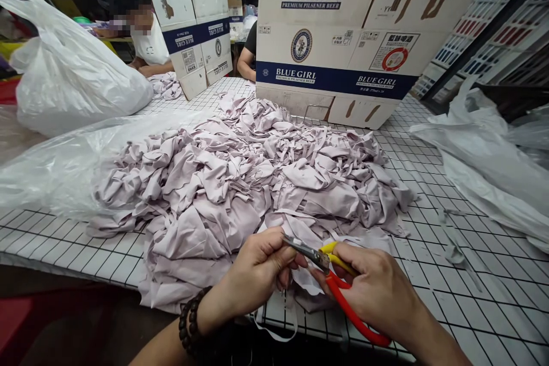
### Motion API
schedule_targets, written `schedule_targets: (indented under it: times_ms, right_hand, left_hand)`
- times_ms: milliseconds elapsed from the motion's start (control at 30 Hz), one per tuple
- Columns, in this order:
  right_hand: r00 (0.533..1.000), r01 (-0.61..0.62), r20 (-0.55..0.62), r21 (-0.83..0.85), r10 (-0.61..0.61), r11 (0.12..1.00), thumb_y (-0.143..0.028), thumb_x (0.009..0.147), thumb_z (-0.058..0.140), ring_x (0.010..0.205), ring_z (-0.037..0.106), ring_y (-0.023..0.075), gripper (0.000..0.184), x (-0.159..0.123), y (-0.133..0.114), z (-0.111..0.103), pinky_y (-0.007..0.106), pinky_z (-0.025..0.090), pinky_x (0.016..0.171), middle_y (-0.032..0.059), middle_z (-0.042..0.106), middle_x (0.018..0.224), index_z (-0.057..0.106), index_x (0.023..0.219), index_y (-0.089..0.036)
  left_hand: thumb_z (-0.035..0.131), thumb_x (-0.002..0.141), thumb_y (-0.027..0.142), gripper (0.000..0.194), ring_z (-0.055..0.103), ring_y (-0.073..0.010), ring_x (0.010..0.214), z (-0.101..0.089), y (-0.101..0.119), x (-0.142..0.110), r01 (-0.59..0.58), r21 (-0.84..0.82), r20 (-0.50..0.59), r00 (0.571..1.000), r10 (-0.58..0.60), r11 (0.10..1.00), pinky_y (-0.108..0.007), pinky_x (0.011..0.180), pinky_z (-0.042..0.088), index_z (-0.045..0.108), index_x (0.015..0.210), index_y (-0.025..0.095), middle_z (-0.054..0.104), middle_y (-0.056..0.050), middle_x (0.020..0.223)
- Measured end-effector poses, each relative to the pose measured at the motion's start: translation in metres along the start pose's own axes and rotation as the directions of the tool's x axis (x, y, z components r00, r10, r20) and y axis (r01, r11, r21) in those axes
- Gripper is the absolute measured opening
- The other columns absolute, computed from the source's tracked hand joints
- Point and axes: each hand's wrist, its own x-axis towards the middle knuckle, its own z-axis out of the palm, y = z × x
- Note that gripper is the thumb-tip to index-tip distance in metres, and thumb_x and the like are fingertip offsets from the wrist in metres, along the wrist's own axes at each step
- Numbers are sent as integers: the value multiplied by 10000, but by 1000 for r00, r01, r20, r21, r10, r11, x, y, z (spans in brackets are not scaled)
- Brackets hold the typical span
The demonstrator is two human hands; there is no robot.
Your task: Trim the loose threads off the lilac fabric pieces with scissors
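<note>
My right hand [373,280] is wrapped around a pair of scissors [317,256] with one red and one yellow handle. Their metal blades point left and reach to the fingertips of my left hand [261,260], at the table's near edge. That hand is closed in a pinch on a piece of pale fabric, mostly hidden by the fingers. A narrow white strip [281,336] hangs in a loop below it. Directly beyond both hands lies a large heap of pale mauve fabric pieces [240,183], crumpled and overlapping.
Folded cardboard sheets [317,40] stand upright behind the heap, with another cardboard panel [193,40] farther left. White plastic bags [77,74] bulge at left; another plastic bag [484,143] lies right. Small scraps [454,254] dot the grid-patterned table [422,274]. Two people sit across.
</note>
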Motion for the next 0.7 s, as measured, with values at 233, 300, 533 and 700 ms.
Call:
schedule_targets:
  times_ms: [233,300,533,700]
  right_hand:
    - [914,-400,268,473,304,785,-433,675,767,538,484,120,325,-11,31,12,227,414,480,-33,538,665,570,803,-208]
    - [903,-430,204,439,379,789,-341,534,848,639,570,164,628,-18,35,26,266,485,569,-4,617,791,559,1078,-220]
    - [908,-404,198,644,368,650,-331,693,715,614,581,171,226,-17,21,55,284,487,574,-10,614,690,560,815,-220]
    - [871,-484,386,782,305,392,-478,677,788,658,640,191,389,-11,-13,12,285,531,598,24,674,753,609,909,-222]
  left_hand:
    - [611,833,550,449,468,-83,450,-1,2,1,34,-26,-25,999,-35,999,-196,447,375,674,724,120,502,2,584]
    - [596,844,545,444,459,-84,463,-3,0,2,38,-42,-35,999,-39,998,-201,453,374,675,747,119,529,-8,617]
    - [745,746,292,572,553,-239,1055,-7,-21,-8,-29,353,-105,992,71,935,-331,936,439,570,1275,169,604,-106,1191]
    - [613,805,153,251,616,-187,824,2,-19,-18,31,259,278,955,-105,965,-279,777,491,692,1044,151,702,-43,905]
